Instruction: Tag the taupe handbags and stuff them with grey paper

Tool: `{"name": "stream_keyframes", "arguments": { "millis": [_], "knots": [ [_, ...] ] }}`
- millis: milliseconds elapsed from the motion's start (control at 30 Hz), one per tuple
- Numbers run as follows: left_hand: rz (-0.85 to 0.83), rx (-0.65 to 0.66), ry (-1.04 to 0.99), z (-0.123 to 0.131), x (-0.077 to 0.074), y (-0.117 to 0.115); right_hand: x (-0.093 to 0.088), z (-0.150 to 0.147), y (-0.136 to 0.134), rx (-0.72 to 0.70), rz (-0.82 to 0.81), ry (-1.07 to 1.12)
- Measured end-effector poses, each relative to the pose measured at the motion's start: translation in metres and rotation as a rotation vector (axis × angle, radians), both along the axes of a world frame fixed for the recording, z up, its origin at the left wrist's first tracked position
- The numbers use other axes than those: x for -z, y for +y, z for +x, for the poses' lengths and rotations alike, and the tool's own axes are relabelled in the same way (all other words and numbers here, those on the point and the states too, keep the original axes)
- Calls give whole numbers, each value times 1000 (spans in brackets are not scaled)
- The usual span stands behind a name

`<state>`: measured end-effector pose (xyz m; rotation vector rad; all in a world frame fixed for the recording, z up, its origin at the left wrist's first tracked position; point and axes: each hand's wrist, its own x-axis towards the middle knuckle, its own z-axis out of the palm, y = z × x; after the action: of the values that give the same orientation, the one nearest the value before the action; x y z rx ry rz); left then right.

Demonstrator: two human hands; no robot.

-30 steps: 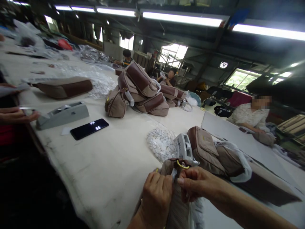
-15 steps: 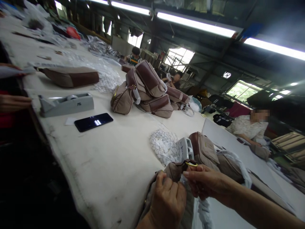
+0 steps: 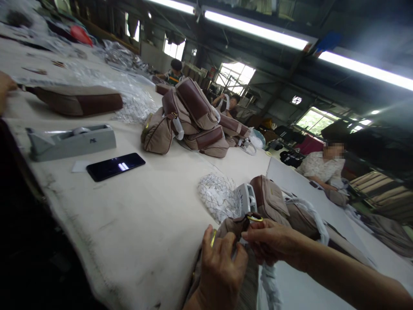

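Note:
A taupe fabric bag (image 3: 235,224) with dark brown trim lies at the table's near edge, largely covered by my hands. My left hand (image 3: 222,265) grips its top edge with curled, slightly parted fingers, and a gold zipper (image 3: 213,237) shows between them. At the bag's corner, my right hand (image 3: 274,239) pinches the brown tab just beneath a gold ring (image 3: 254,218). What lies under its fingertips is partly hidden. White wrapped strap material (image 3: 270,284) hangs below my right hand.
Beyond my hands stand a tape dispenser (image 3: 248,199), a patterned round bundle (image 3: 217,196) and another bag (image 3: 269,196). Left are a phone (image 3: 116,166), a grey tape dispenser (image 3: 74,142) and a flat bag (image 3: 80,101). Bags are piled (image 3: 190,120) mid-table. Another person's hand (image 3: 4,90) is at far left.
My left hand's fingers have loosened and spread a little, exposing the gold zipper. My right hand keeps its pinch by the ring. The co-worker's hand at left has moved up towards the flat bag.

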<state>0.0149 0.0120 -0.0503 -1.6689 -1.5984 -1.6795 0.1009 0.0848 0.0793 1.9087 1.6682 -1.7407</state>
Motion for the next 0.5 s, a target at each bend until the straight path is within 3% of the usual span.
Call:
{"name": "stream_keyframes", "arguments": {
  "millis": [133,333,500],
  "knots": [
    [27,44,-18,1,-3,0,3,1,2,14,-2,7],
    [-68,102,-56,-1,-2,1,10,14,-8,65,-69,38],
    [-253,280,-196,-13,-7,-2,24,29,-22,189,-51,252]
  ]
}}
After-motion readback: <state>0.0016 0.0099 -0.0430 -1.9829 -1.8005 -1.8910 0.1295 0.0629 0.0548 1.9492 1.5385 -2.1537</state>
